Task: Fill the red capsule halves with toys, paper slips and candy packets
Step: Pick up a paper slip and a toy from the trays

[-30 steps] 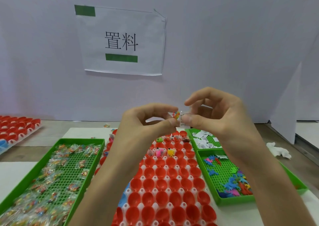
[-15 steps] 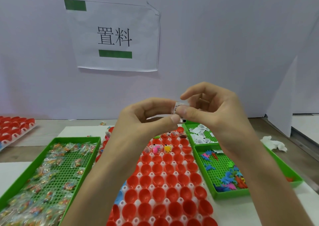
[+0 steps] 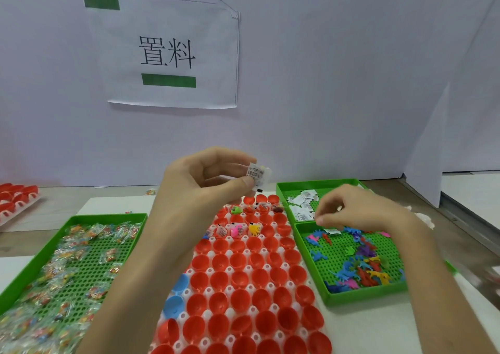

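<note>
Red capsule halves (image 3: pixel 239 278) stand open side up in a white holder (image 3: pixel 285 266) in the middle of the bench (image 3: pixel 365 332). It lies between a green tray (image 3: pixel 108 215) of candy packets (image 3: pixel 67 259) on the left and two green trays on the right, the far one (image 3: pixel 319 184) with paper slips (image 3: pixel 303 207), the near one (image 3: pixel 365 295) with small toys (image 3: pixel 362 269). Only the far rows carry something, so I judge that most of the work is not yet done.

My left hand (image 3: pixel 205 183) is raised above the far end of the holder and pinches one printed slip (image 3: pixel 254 171) between thumb and forefinger, with what seems a clear packet behind it. My right hand (image 3: pixel 354 213) hovers at the border of the two right trays with fingers curled. It is blurred, and I cannot tell if it holds anything.

To do this step well, I would bring the left hand low over the next free half near the yellow toy (image 3: pixel 254 229) and let go only inside the cup, because a light slip can spring out. The slips overlap, so the right hand should take one by its edge, not two
</note>
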{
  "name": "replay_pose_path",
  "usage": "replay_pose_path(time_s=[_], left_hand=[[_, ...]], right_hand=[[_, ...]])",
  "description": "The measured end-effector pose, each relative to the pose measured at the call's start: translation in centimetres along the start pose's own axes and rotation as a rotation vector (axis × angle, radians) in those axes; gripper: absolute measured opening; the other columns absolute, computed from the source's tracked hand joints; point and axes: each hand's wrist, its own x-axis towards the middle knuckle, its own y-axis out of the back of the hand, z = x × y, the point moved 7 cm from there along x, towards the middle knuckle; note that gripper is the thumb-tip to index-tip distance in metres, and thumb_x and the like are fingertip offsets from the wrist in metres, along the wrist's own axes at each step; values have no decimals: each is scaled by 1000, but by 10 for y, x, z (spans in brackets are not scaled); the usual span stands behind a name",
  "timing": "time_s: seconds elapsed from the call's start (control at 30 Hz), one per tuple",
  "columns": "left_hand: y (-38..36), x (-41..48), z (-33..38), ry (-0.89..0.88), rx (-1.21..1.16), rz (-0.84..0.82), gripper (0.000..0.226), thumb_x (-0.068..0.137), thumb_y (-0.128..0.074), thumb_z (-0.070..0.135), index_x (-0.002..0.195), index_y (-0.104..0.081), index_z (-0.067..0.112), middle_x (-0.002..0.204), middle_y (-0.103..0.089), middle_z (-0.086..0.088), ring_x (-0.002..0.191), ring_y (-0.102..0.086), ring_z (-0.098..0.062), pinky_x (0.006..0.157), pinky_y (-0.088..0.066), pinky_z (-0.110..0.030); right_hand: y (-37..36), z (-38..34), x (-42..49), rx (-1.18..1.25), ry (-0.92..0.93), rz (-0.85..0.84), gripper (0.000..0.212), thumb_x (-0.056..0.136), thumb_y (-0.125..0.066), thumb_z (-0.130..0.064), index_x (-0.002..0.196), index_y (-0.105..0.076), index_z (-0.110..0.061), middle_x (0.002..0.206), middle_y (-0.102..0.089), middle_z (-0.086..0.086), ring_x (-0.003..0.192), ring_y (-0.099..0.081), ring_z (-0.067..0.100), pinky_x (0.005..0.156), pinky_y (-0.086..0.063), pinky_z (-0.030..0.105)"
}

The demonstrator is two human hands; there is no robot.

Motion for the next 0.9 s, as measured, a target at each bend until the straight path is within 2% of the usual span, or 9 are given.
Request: replay_pose_path(time_s=[0.1, 0.2, 0.33, 0.43, 0.57, 0.67, 0.73, 0.87, 0.9], left_hand=[[-2, 1, 0, 2, 23, -6, 23, 80, -77, 6, 87, -77, 28, 85, -78, 4, 74, -75, -15, 64, -56, -15], [-5, 1, -1, 2, 35, -15, 21, 80, -77, 8, 88, -77, 27, 83, -77, 6, 73, -74, -10, 63, -54, -13], [-4, 2, -2, -3, 41, -15, 21, 80, -76, 6, 90, -77, 25, 82, -77, 4, 73, -74, -11, 63, -54, -14], [-2, 2, -2, -8, 35, -10, 22, 81, -75, 3, 91, -76, 22, 83, -78, 2, 75, -76, -15, 66, -56, -16], [2, 3, -4, -1, 18, 10, 23, 81, -75, 2, 91, -76, 23, 83, -78, 1, 77, -76, -17, 70, -59, -19], [4, 4, -6, 10, 5, 30, 25, 80, -76, 3, 91, -76, 25, 84, -77, 0, 78, -76, -17, 72, -60, -21], [6, 5, -8, 19, -1, 45, 24, 80, -76, 3, 92, -75, 23, 84, -78, 0, 78, -76, -17, 71, -59, -20], [4, 5, -11, 39, -34, 61, 23, 82, -75, 1, 94, -75, 20, 85, -78, -1, 79, -76, -18, 73, -60, -20], [3, 5, -11, 38, -38, 65, 22, 82, -75, 1, 94, -74, 20, 85, -78, 0, 79, -76, -17, 73, -60, -20]], right_hand=[[-19, 33, 14, 27, -110, -75, 3, 87, -76, -27, 84, -76, -27, 72, -74, -9, 60, -64, -1, 61, -48, 20], [-37, 39, 24, 42, -110, -132, 6, 81, -82, -25, 85, -78, -24, 70, -72, -8, 65, -66, 1, 61, -47, 17], [-48, 38, 36, 53, -122, -86, 11, 75, -86, -17, 76, -76, -21, 60, -70, -12, 54, -63, -3, 53, -44, 13], [-49, 40, 41, 29, -138, -49, 15, 76, -83, -11, 69, -76, -22, 62, -72, -9, 59, -66, 0, 57, -47, 16], [-46, 38, 37, 8, -120, -64, 20, 85, -73, -10, 70, -76, -24, 67, -74, -10, 64, -68, 1, 63, -48, 19], [-33, 26, 27, 62, -59, -75, 15, 89, -72, -15, 76, -75, -21, 74, -75, -3, 62, -65, 5, 62, -49, 22], [-18, 9, 18, 147, 26, -20, 9, 90, -72, -19, 82, -75, -22, 77, -75, -1, 63, -66, 7, 66, -52, 28], [10, -49, -12, 494, 326, 42, 3, 87, -73, -24, 90, -75, -24, 81, -74, 1, 71, -67, 12, 73, -54, 24], [16, -62, -20, 577, 396, 55, 9, 85, -72, -26, 93, -75, -22, 81, -74, 2, 72, -68, 14, 73, -55, 24]])
